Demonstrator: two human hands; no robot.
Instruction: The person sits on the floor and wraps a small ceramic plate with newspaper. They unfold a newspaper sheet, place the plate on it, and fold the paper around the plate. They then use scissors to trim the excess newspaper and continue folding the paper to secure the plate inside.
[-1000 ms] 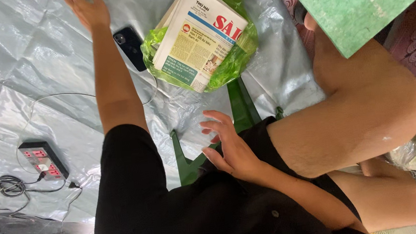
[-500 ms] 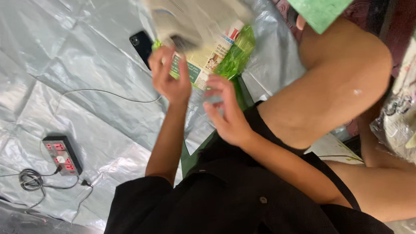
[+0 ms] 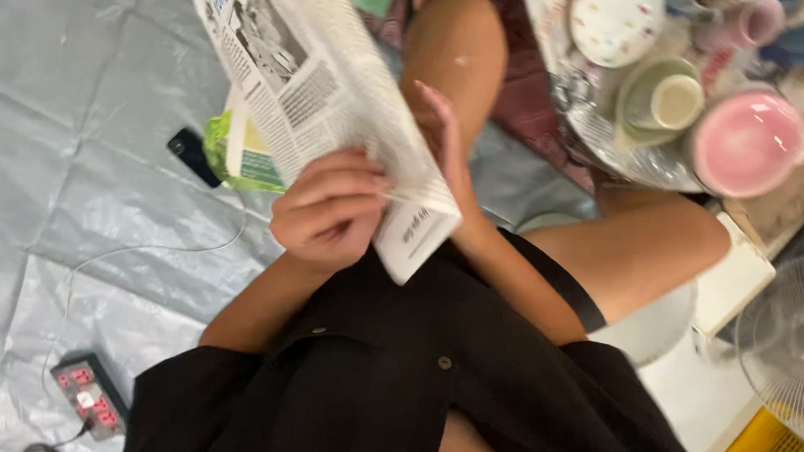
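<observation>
Head view: left hand (image 3: 329, 218) gripping a folded newspaper (image 3: 312, 88), held up over the lap; right hand (image 3: 443, 145) flat and loose behind it. Looks like picking-up time. Next, probably needing both hands to open it near the cups (image 3: 663, 101)

— Left hand (image 3: 328, 208)?
— Mine, fingers curled into a tight clasp, knuckles turned outward, forearm bare and rising from my lap.

— Right hand (image 3: 443, 145)?
— Flat and upright just beside that clasp, fingers straight and together, forearm slanting up from my lap.
</observation>
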